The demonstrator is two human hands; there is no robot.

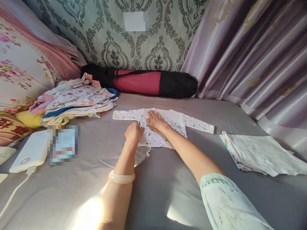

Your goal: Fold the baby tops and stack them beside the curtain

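Note:
A small white baby shirt [176,119] with a tiny print lies spread on the grey bed sheet, its sleeves stretched out to both sides. At its left edge, my left hand [133,132] is closed in a pinch on the cloth, just under the left sleeve. My right hand [155,121] rests flat on the upper middle of the shirt, fingers stretched out. A white tie string [148,151] hangs from the shirt's lower edge onto the sheet. Part of a drawn animal outline shows right of my right wrist; my forearm covers some of the front.
A pile of baby clothes [74,95] lies at the back left, folded clothes [263,151] at the right. A black and red rolled bag [139,82] lies along the wall. At left are a white power bank [30,151] with a cable and a blurred packet [64,143].

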